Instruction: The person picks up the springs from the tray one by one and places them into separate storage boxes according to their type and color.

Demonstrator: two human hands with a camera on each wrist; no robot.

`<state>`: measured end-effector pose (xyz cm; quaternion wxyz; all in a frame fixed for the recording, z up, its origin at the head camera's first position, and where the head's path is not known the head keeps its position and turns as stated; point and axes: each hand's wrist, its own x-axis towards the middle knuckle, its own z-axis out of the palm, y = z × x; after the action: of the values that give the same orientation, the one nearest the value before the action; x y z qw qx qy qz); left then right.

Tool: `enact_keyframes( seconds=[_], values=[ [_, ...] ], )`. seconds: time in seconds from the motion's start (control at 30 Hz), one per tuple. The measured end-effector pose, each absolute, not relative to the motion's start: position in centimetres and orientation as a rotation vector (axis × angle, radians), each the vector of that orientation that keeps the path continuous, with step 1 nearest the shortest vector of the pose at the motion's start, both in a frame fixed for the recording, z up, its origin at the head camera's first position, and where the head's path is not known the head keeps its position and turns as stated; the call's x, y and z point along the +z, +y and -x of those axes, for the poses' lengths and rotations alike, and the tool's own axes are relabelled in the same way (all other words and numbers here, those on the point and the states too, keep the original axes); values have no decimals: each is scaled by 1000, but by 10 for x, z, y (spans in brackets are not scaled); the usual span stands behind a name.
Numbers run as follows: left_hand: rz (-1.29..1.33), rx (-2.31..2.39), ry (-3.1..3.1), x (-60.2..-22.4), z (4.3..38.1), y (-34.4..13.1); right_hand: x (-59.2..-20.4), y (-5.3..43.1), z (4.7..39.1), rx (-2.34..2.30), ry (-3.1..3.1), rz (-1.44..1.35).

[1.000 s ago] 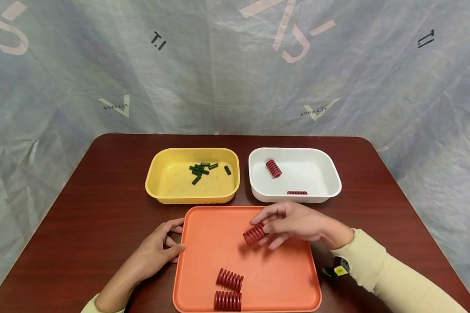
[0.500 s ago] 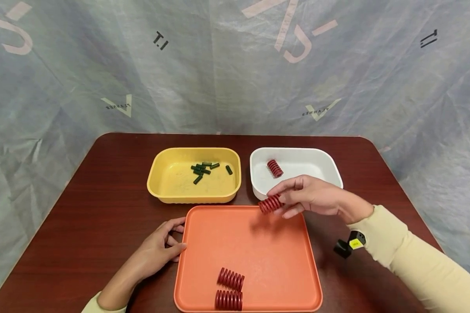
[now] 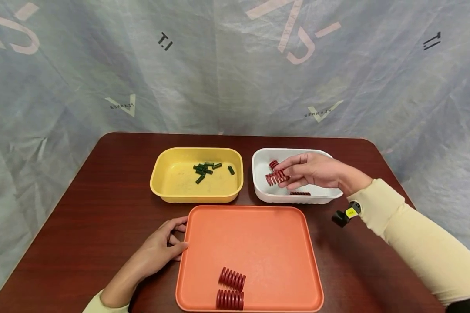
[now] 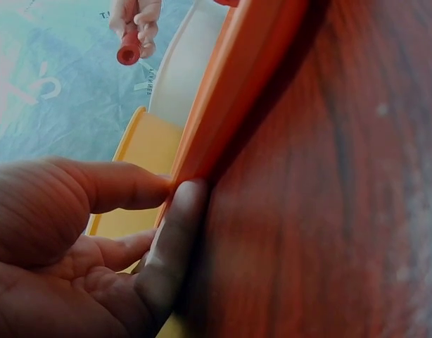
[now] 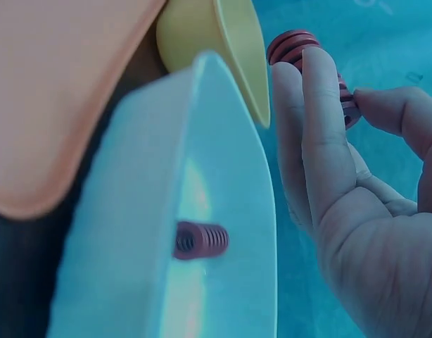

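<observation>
My right hand (image 3: 315, 170) pinches a red coil spring (image 3: 275, 178) over the white bin (image 3: 293, 198); the right wrist view shows this spring (image 5: 293, 46) between thumb and fingers. Inside the bin are two more red springs, one (image 3: 273, 164) partly hidden behind my fingers and one (image 3: 300, 194) partly hidden by the front wall. At the left side of the orange tray (image 3: 254, 243), my left hand (image 3: 158, 250) pinches the rim between thumb and finger, as the left wrist view shows. Two thick red springs, an upper one (image 3: 232, 279) and a lower one (image 3: 229, 300), lie near the tray's front edge.
Left of the white bin stands a yellow bin (image 3: 172, 191) with several small dark green springs (image 3: 202, 168). Both bins sit behind the tray on a dark red-brown table (image 3: 82, 208). A grey printed sheet (image 3: 219, 78) hangs behind and at the sides.
My right hand has carried the red spring away from over the tray, back and slightly right, to over the white bin. My left hand keeps its place on the tray rim.
</observation>
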<state>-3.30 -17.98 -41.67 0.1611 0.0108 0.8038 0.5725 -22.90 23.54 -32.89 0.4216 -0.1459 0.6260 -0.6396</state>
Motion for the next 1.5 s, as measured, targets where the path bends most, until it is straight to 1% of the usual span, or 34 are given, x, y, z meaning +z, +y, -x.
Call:
enact_keyframes(
  seconds=[0.27, 0.67, 1.0, 1.5],
  values=[
    [-29, 1624, 2304, -417, 34, -178, -329, 239, 257, -1557, 1620, 280],
    [-29, 1625, 2312, -419, 35, -176, -342, 250, 283, -1485, 1724, 173],
    [-15, 1619, 2333, -419, 33, -178, -350, 257, 291, -1445, 1793, 83],
    [-22, 1621, 2336, -420, 33, -177, -362, 265, 292, -1438, 1797, -29]
  ],
)
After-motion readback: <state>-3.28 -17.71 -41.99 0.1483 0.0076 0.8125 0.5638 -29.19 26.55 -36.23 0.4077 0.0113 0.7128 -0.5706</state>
